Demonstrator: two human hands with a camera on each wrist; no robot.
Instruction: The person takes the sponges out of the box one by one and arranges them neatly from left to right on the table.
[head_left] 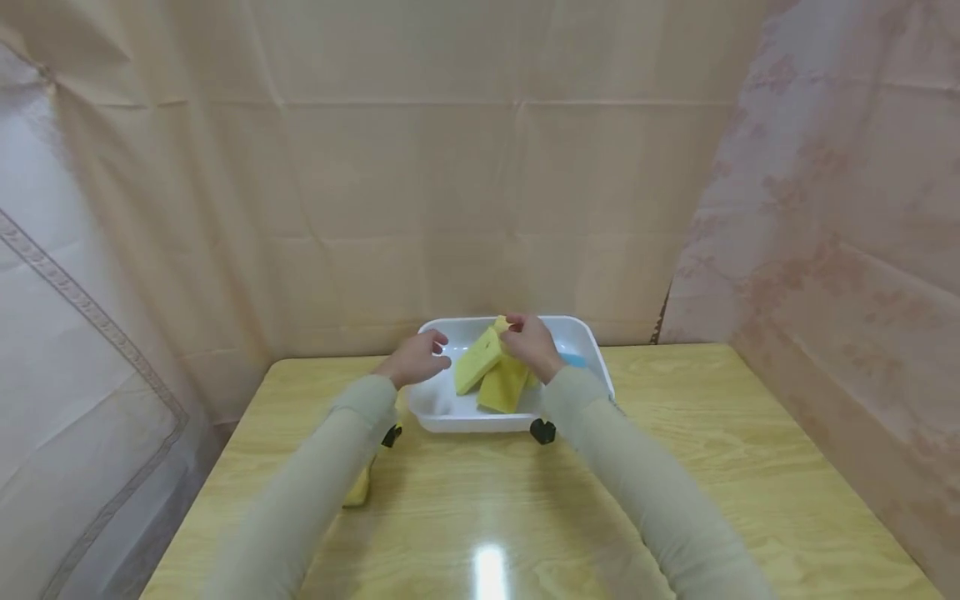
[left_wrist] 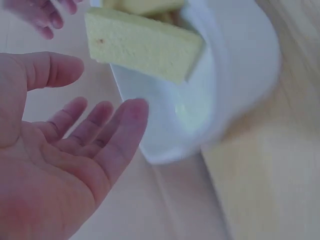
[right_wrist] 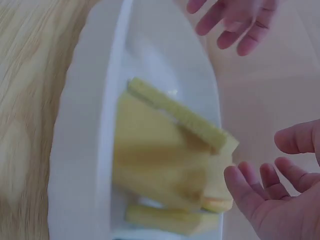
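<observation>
A: Where is the yellow sponge block (head_left: 478, 360)?
B: It lies inside the white tray (head_left: 472, 423), tilted, and leans on a flat yellow piece (head_left: 501, 392). In the right wrist view, one more yellow strip (right_wrist: 170, 218) lies in the tray, beside this flat piece.
A: And the left hand (head_left: 418, 358), does it grip something?
B: No. Its fingers are loosely bent, the thumb is apart, and the palm holds nothing. It is over the side of the tray, near the block but not touching it.
A: How is the right hand (head_left: 534, 343)?
B: It is above the yellow pile. In its wrist view the fingers are spread and softly bent, with nothing between them. The fingertips come just beside the pile; whether they touch it, I cannot tell.
A: What else do you see?
B: Something blue (head_left: 573, 360) is in the tray, partly hidden by the right wrist. Another yellow piece (head_left: 358, 490) is on the wooden table (head_left: 450, 492), half covered by the left sleeve (head_left: 300, 500). Near each wrist there is a small black object (head_left: 543, 431), which I cannot identify. Behind the table hangs a beige cloth (head_left: 480, 183).
</observation>
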